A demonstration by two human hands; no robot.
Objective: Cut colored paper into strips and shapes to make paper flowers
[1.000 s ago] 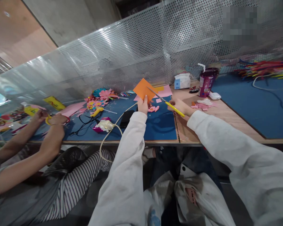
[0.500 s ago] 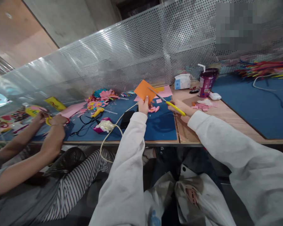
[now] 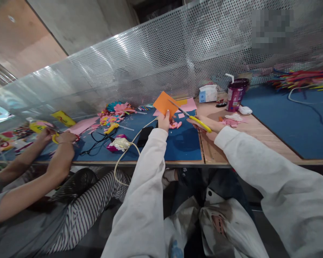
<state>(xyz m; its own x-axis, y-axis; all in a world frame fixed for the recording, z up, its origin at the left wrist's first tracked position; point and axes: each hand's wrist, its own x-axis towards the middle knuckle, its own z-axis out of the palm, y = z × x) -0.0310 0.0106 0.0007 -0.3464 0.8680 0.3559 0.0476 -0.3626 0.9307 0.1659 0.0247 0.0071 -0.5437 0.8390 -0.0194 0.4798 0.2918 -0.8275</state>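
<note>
Pinched in my left hand (image 3: 164, 122) is an orange sheet of paper (image 3: 162, 102), held up above the blue mat (image 3: 183, 148). My right hand (image 3: 208, 123) grips yellow-handled scissors (image 3: 200, 124), whose blades point left and reach the right part of the orange sheet. Below and behind the paper lie pink paper pieces (image 3: 174, 124) and a larger pink sheet (image 3: 190, 104). A black phone-like object (image 3: 145, 136) rests left of my left hand.
A purple cup (image 3: 235, 96) with a straw, a tissue pack (image 3: 208, 94) and pink scraps (image 3: 230, 122) stand or lie to the right. Leftward are a yellow glue gun (image 3: 111, 128), paper flowers (image 3: 115, 114) and a co-worker's hands (image 3: 66, 137) with scissors. A perforated metal screen (image 3: 150, 61) runs behind.
The fingers of my right hand have shifted slightly on the scissors' handles. The orange paper and my left hand stay almost where they were.
</note>
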